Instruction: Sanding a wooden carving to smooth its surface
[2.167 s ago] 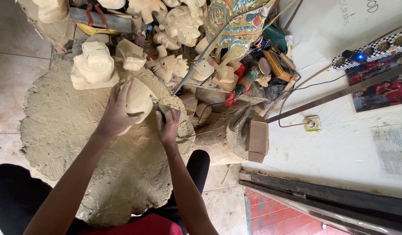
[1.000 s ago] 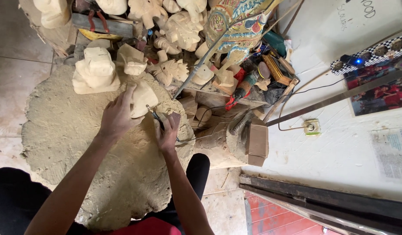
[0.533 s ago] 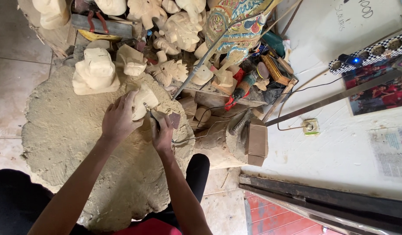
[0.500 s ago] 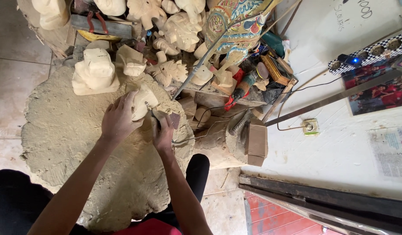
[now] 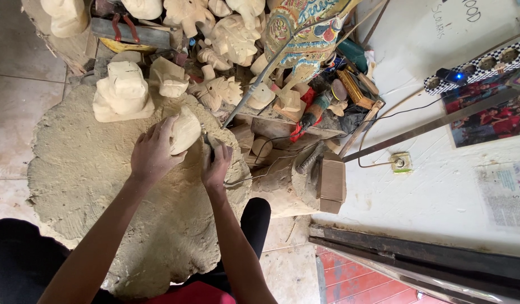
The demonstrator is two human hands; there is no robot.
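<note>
Gripping a pale wood carving (image 5: 185,130), left hand (image 5: 153,153) steadies; right hand (image 5: 215,166) clutches a small tool (image 5: 209,147).

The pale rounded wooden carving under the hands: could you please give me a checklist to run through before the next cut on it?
1. Steadying grip: ok. The left hand is wrapped over the pale rounded wooden carving.
2. Tool grip: ok. The right hand is closed on a small dark carving tool.
3. Where the edge meets the wood: cannot tell, hidden between the hands.
4. Left fingers out of the tool's line: cannot tell.
5. Support: ok. The carving rests on the big sawdust-coloured round block.
6. Black cable near the right hand: not ok, it trails close to the wrist.
</note>
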